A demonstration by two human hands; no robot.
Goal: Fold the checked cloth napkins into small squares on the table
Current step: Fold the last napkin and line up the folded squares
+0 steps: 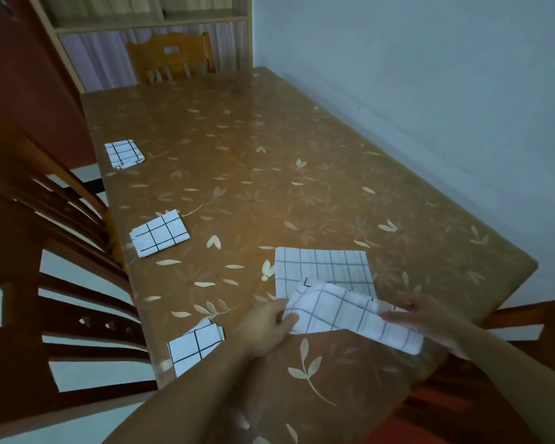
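A white napkin with thin dark checks (324,267) lies near the table's front, its near half lifted and folded over towards the far edge. My left hand (266,328) pinches the lifted fold at its left end. My right hand (420,315) holds the right end of the same fold, partly blurred. Three napkins folded into small squares lie along the table's left edge: one far (124,153), one in the middle (159,232), one near (194,347) beside my left forearm.
The table (269,174) has a brown glossy cover with a pale leaf pattern and stands against a pale wall on the right. Wooden chairs stand at the left (45,251), at the far end (170,56) and at the near right (526,322).
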